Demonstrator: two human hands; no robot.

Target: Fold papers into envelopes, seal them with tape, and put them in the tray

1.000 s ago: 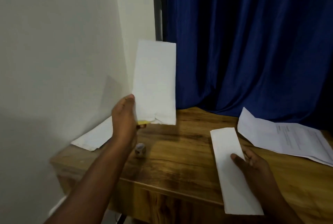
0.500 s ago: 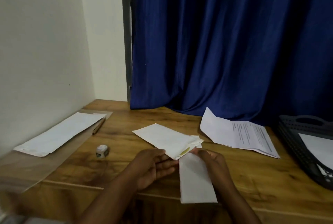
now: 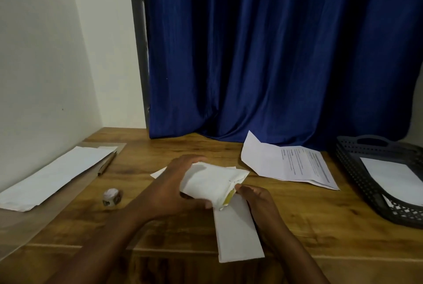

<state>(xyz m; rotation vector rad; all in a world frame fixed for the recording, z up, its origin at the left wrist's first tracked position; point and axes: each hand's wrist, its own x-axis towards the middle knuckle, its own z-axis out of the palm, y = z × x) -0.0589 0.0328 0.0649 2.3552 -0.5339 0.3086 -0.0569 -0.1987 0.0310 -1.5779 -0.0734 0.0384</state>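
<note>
Over the desk, the left hand curls round a light, floppy envelope while the right hand pinches its open end (best held by the stiffer edges), the folded paper lying beneath.

Left hand gripping a white envelope over the wooden table, right hand pinching its open end. Folded paper lying underneath. Dark tray off right, tape roll left.
</note>
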